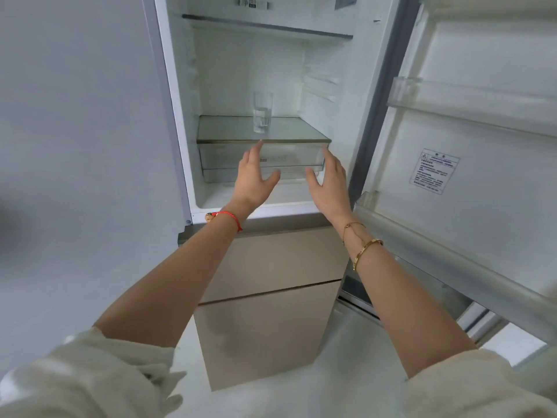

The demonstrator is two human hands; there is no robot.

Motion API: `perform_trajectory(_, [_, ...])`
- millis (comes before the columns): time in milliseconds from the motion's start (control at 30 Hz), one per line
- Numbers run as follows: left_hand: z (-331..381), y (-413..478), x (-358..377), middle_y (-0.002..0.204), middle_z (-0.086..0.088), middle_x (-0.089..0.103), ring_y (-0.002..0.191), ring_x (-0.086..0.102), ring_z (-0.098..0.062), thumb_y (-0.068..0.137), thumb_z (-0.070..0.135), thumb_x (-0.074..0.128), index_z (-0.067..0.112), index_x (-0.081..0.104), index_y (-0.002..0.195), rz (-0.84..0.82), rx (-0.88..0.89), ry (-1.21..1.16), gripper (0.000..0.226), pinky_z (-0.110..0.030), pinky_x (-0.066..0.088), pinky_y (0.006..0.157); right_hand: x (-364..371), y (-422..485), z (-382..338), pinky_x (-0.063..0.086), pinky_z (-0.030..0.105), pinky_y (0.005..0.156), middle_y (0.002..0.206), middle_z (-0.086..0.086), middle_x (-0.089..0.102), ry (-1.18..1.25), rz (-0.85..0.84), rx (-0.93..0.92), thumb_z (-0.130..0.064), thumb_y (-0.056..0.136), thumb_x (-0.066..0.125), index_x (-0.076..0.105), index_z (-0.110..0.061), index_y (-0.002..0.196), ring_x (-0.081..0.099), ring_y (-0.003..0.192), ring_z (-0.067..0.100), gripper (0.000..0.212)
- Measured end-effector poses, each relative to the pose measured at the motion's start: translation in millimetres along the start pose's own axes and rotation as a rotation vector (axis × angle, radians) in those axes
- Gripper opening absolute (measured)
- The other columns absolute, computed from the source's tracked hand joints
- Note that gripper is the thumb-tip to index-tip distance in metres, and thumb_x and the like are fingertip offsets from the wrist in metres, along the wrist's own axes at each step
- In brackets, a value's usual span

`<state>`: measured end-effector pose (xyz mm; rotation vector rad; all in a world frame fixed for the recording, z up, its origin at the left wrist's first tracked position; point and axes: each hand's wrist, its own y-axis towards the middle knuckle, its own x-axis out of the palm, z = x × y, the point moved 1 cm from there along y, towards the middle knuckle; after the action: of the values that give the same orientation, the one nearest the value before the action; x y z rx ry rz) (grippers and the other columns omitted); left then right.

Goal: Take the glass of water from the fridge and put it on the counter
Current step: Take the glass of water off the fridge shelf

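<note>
A clear glass of water [262, 112] stands upright on the lower glass shelf [229, 131] inside the open fridge, slightly left of the shelf's middle. Water fills roughly its lower third. My left hand [254, 175] reaches toward the fridge with fingers apart, its fingertips just below the shelf's front edge under the glass. My right hand [328, 179] is held beside it to the right, also open, palm turned inward. Neither hand touches the glass.
A clear drawer [289, 159] sits under the shelf, behind my hands. An upper shelf [268, 27] spans the top. The fridge door [470, 164] stands open at the right, with door bins. Beige freezer drawer fronts [271, 312] lie below. A grey wall is left.
</note>
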<state>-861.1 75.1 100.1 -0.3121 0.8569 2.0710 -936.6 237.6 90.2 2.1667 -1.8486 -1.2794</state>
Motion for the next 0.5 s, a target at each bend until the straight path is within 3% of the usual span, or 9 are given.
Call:
perform_trajectory(233, [-42.0,92.3,-13.3,0.158,-0.016,0.033,0.15,0.031,-0.03,0.092,0.019,0.069,0.009,0.021,0.158,0.034,-0.071,0.001,0.082,-0.036,0.026,0.123,54.0,82.2,-1.3,0.017,0.04,0.126,0.168,0.006,0.022,0.09,-0.053,0.034,-0.042,0.103,0.048,0.018,-0.012,0.16,0.018,0.156,0.026,0.071])
perform_trajectory(500, [-75.8,223.0,3.9,0.161,-0.015,0.029,0.151,0.027,-0.029,0.088,0.022,0.075,0.008,0.016,0.159,0.026,-0.117,-0.005,0.093,-0.036,0.024,0.122,107.8,201.6,5.4,0.021,0.036,0.123,0.165,0.011,0.026,0.138,-0.077,0.084,-0.041,0.101,0.053,0.022,-0.008,0.158,0.024,0.154,0.026,0.074])
